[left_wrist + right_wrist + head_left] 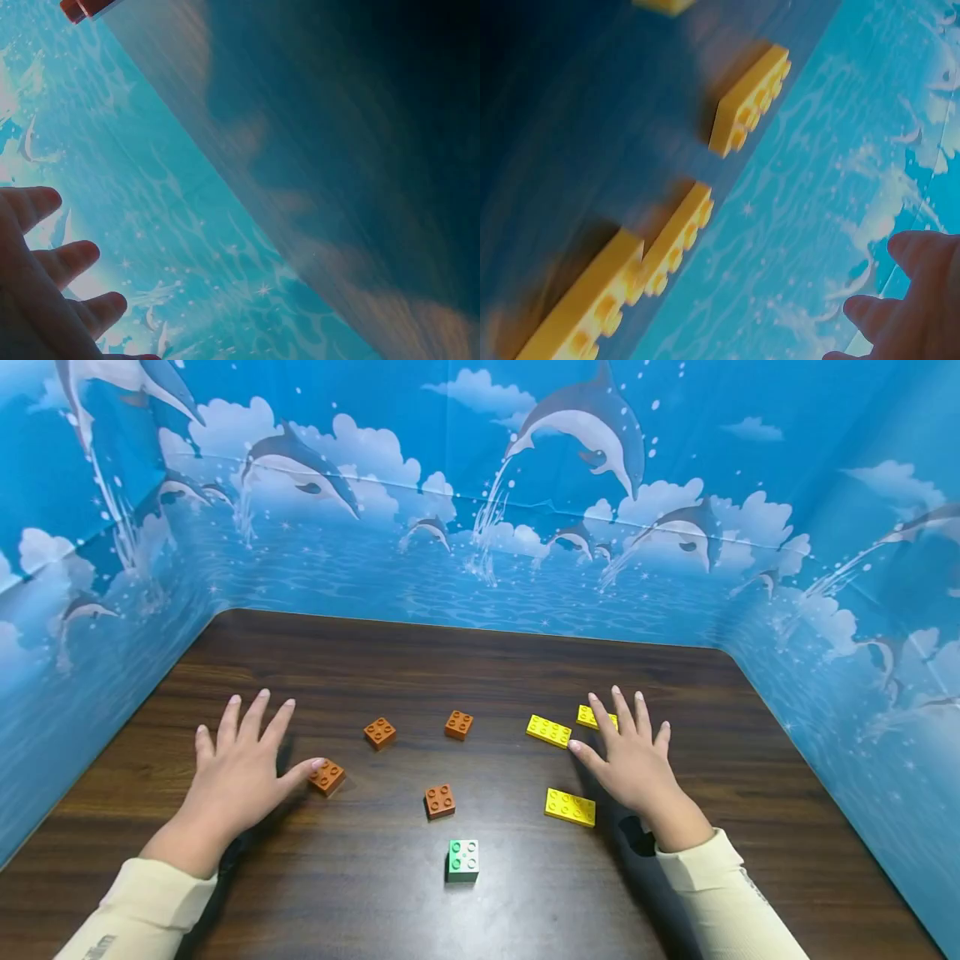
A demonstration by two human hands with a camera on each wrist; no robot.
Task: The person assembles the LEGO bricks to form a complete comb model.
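Observation:
My left hand point(234, 777) hovers palm down at the left with its fingers spread and holds nothing. In the head view its thumb tip overlaps an orange-brown toy building brick point(328, 778). Other orange-brown bricks lie to its right: one point(380, 733) and another point(459, 725) farther back, and one point(439, 802) nearer. My right hand point(637, 764), also spread and holding nothing, is over the yellow bricks. Its fingers partly hide the rear yellow brick point(587, 717); the thumb tip is right by a second point(548, 732). A third yellow brick point(570, 808) lies nearer me.
A green brick point(462, 862) stands at the front middle of the dark wooden table point(360, 877). Blue dolphin-print cloth point(480, 585) walls off the back and both sides. In the right wrist view, yellow bricks point(676, 232) lie with studs toward the cloth.

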